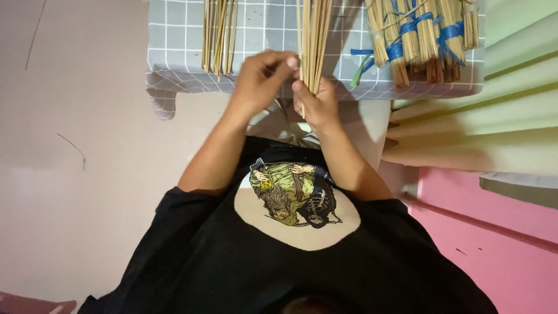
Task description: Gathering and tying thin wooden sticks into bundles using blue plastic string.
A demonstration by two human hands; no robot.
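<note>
A loose sheaf of thin tan bamboo strips is lying at the left on the small table draped in a grey cloth with a white grid, its ends reaching toward the table's near edge; no hand is touching it. Just right of it, the left hand is curling its fingers together, thumb and fingertips pinching at the lower end of the middle bunch of pale bamboo strips. That bunch is running away from the person across the cloth, its long axis nearly straight ahead, its near ends overhanging the table edge. The right hand is sitting directly beneath those ends, fingers closed around them from below, so it is the nearer hand to the strips, with the left coming in from the side. Further right, tied bundles of thicker straw-coloured sticks bound with blue plastic strap are resting on the table's corner, well apart from both hands.
</note>
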